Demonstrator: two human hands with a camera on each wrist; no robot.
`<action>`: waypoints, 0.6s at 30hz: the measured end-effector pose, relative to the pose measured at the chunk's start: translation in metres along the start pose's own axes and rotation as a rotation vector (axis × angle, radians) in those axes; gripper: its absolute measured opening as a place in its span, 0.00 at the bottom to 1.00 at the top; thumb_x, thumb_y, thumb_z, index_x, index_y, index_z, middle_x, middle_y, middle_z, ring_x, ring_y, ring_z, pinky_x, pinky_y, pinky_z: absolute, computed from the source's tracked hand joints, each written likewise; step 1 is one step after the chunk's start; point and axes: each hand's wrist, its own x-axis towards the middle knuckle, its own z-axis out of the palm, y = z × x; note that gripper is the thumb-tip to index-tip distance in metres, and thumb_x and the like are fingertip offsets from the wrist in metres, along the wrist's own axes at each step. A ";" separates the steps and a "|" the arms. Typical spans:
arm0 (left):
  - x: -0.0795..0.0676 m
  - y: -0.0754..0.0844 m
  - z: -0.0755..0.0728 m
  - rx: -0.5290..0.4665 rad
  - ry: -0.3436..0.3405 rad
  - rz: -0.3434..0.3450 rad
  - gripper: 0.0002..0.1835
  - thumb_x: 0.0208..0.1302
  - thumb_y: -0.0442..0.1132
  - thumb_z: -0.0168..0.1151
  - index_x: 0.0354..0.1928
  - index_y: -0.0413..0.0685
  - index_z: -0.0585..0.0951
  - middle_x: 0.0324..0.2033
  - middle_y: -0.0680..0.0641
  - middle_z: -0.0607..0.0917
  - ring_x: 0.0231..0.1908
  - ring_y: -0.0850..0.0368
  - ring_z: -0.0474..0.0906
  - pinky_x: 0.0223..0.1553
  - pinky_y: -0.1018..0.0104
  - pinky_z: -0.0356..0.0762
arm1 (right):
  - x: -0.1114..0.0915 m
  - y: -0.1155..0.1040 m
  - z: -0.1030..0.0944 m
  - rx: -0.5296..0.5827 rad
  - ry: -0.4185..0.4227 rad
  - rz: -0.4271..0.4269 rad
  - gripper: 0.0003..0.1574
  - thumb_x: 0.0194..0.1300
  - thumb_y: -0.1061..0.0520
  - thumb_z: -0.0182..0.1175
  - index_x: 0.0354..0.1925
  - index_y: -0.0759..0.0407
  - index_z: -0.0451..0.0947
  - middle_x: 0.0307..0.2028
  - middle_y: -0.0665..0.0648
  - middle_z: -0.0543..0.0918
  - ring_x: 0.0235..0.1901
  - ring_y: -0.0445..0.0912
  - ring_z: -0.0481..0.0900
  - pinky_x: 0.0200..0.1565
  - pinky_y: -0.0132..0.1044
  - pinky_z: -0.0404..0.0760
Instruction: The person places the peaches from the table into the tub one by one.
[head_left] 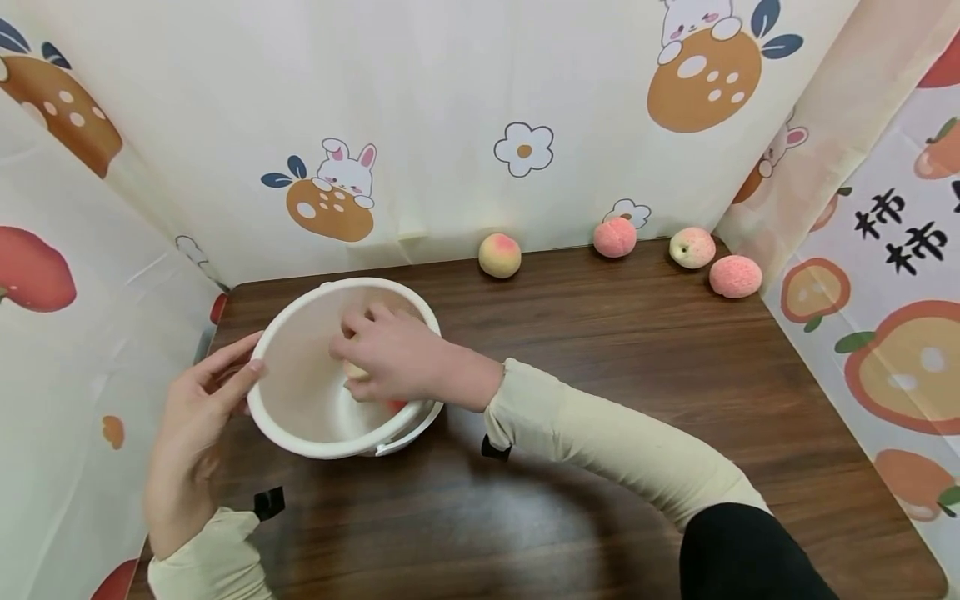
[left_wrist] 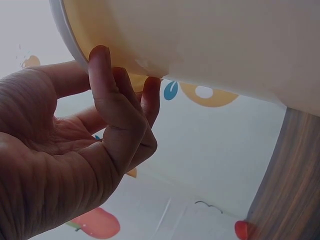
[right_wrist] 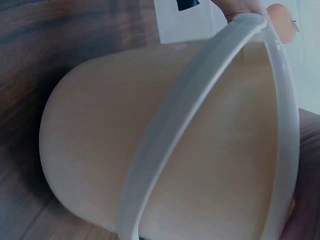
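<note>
Printed cloth (head_left: pixel 450 75) walls off three sides of one brown wooden table (head_left: pixel 600 400), with rabbits, spotted orange fruits and flowers on its back panel. Farthest left, the left hand (head_left: pixel 197 408) emerges from one cream sleeve (head_left: pixel 213 554) with one black tab (head_left: pixel 268 503) at the cuff. It grips the rim of one white bucket (head_left: pixel 300 367) on its left side, thumb and bent fingers on the edge. This bucket sits on the left part of the table, and its one white handle (right_wrist: pixel 162 130) slants across the outer wall in the right wrist view. Inside it, the right hand (head_left: pixel 393 350) clasps one pale yellow fruit (head_left: pixel 357 372), mostly covered by the fingers; one patch of red (head_left: pixel 396 406) shows just below, too hidden to identify. Behind that wrist come a second cream sleeve (head_left: pixel 600 433), a second black tab and black fabric (head_left: pixel 750 550). Right of the bucket, four peaches lie towards the back edge: one yellow-and-pink peach (head_left: pixel 499 255) by itself, one pink peach (head_left: pixel 615 237), one pale, pink-flushed peach (head_left: pixel 692 247), and, just beside it, one more pink peach (head_left: pixel 736 276), near the right-hand panel (head_left: pixel 862 275) with its printed persimmons and black characters.
</note>
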 end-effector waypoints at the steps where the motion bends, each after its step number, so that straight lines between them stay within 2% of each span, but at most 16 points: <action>1: 0.001 0.000 0.000 0.000 -0.001 0.003 0.18 0.71 0.33 0.66 0.58 0.60 0.87 0.39 0.65 0.90 0.28 0.69 0.84 0.24 0.75 0.80 | 0.001 -0.002 0.000 0.008 -0.033 0.006 0.20 0.71 0.41 0.60 0.58 0.43 0.80 0.52 0.50 0.76 0.45 0.50 0.71 0.39 0.39 0.76; 4: 0.002 -0.001 0.000 -0.001 -0.004 0.010 0.18 0.71 0.32 0.66 0.58 0.60 0.87 0.39 0.65 0.90 0.28 0.69 0.83 0.24 0.76 0.80 | 0.008 -0.008 0.001 0.000 -0.119 0.009 0.20 0.73 0.40 0.60 0.58 0.42 0.80 0.53 0.50 0.76 0.47 0.50 0.70 0.36 0.39 0.78; 11: 0.001 0.000 0.001 -0.015 -0.002 0.012 0.18 0.70 0.33 0.67 0.59 0.56 0.87 0.37 0.63 0.90 0.29 0.68 0.84 0.24 0.75 0.80 | 0.023 -0.020 0.005 -0.028 -0.237 -0.087 0.20 0.72 0.38 0.62 0.58 0.40 0.79 0.57 0.48 0.77 0.52 0.49 0.72 0.45 0.39 0.81; 18: 0.000 -0.002 0.001 -0.025 -0.006 0.015 0.18 0.70 0.33 0.67 0.60 0.54 0.86 0.38 0.63 0.91 0.29 0.68 0.85 0.24 0.75 0.81 | 0.031 -0.022 0.014 0.059 -0.379 -0.262 0.19 0.70 0.46 0.64 0.58 0.43 0.80 0.54 0.45 0.79 0.53 0.46 0.72 0.57 0.34 0.70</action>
